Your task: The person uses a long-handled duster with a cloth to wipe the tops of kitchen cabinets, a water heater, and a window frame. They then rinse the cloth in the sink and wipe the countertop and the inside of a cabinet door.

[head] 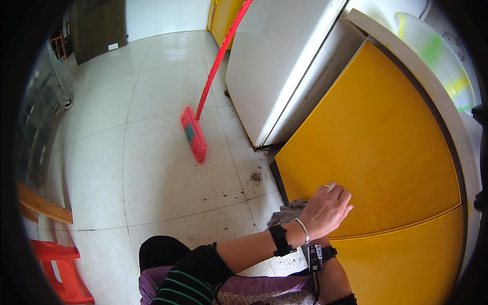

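My left hand, with a ring and a silver bracelet, is in front of a yellow cabinet door. Its fingers curl loosely, and the palm side is hidden, so whether it holds anything does not show. My left arm crosses over the right wrist. Most of my right hand is hidden behind the left one; only the wrist with a black strap and a small labelled device shows. Beside the hands, low by the cabinet's base, is a crumpled grey cloth. Whether the right hand grips it is hidden.
A red broom stands on the tiled floor beside a white refrigerator. Dark dirt lies near the cabinet base. A red plastic stool is at lower left. A translucent plastic basin sits on the countertop.
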Tool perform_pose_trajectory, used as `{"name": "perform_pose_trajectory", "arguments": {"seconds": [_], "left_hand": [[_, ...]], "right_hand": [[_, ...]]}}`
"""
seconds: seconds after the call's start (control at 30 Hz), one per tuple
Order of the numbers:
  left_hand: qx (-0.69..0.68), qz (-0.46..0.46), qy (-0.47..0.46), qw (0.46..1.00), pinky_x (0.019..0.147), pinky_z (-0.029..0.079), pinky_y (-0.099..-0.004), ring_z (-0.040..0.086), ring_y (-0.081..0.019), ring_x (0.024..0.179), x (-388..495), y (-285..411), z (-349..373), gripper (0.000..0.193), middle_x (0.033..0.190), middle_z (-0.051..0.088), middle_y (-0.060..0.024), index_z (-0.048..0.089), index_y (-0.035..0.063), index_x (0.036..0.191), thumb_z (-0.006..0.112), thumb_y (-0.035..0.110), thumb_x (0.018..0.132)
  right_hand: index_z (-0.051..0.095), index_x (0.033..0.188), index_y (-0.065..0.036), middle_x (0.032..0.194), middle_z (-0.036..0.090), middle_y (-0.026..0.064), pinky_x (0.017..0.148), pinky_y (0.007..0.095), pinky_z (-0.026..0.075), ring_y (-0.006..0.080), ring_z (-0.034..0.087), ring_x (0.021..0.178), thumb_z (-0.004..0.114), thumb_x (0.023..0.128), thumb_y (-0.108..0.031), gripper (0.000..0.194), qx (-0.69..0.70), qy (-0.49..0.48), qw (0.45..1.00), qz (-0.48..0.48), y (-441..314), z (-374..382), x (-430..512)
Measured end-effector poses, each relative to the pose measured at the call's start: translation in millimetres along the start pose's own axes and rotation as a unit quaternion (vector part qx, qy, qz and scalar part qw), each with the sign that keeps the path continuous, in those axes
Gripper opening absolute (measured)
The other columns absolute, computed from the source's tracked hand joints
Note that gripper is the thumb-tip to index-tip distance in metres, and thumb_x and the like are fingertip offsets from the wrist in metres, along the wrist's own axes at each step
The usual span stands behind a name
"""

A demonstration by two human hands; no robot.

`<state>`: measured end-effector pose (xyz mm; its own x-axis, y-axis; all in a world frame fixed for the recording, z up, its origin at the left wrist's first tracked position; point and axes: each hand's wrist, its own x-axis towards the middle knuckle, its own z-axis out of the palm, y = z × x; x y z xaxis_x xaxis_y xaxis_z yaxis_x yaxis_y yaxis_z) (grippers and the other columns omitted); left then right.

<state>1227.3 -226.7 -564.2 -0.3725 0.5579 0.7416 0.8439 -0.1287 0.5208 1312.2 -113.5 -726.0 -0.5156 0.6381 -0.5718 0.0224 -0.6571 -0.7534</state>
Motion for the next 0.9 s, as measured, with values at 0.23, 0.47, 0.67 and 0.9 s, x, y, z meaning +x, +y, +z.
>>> {"name": "perform_pose_trajectory", "arguments": {"seconds": [0.23,0.47,0.67,0.9], "left_hand": [[0.005,-0.051,-0.010,0.999,0.072,0.045,-0.0370,0.054,-0.0270,0.082,-16,-12,2,0.026,0.083,0.056,-0.0123,0.052,0.0018,0.091,0.068,0.017,0.077],[0.046,-0.271,-0.129,0.953,0.086,0.044,-0.0418,0.056,-0.0340,0.099,-35,-54,40,0.060,0.103,0.061,-0.0169,0.051,0.0006,0.115,0.071,0.040,0.074],[-0.207,-0.420,-0.220,0.856,0.100,0.038,-0.0362,0.049,-0.0339,0.118,-61,-123,108,0.100,0.126,0.053,-0.0196,0.033,0.0024,0.134,0.073,0.061,0.063],[-0.279,-0.434,-0.178,0.838,0.097,0.040,-0.0334,0.052,-0.0324,0.115,-72,-131,136,0.096,0.125,0.054,-0.0186,0.037,0.0006,0.132,0.074,0.058,0.064]], "right_hand": [[0.058,0.102,-0.005,0.095,0.062,0.0072,0.077,0.0365,0.051,0.0236,0.061,0.083,0.053,0.087,-0.021,0.022,-0.009,-0.029,0.999,-0.022,-9,21,-20],[0.057,0.107,-0.005,0.101,0.063,0.0060,0.076,0.0352,0.051,0.0219,0.062,0.085,0.054,0.090,-0.023,0.024,-0.015,-0.045,0.999,-0.026,-5,30,-15],[0.057,0.111,-0.004,0.104,0.065,0.0119,0.084,0.0386,0.052,0.0275,0.064,0.093,0.050,0.092,-0.017,0.024,0.001,-0.050,0.994,0.101,8,10,21],[0.044,0.130,-0.009,0.124,0.054,0.0079,0.092,0.0366,0.046,0.0220,0.054,0.112,0.047,0.094,-0.039,0.047,0.010,-0.015,0.997,0.081,10,10,33]]}}
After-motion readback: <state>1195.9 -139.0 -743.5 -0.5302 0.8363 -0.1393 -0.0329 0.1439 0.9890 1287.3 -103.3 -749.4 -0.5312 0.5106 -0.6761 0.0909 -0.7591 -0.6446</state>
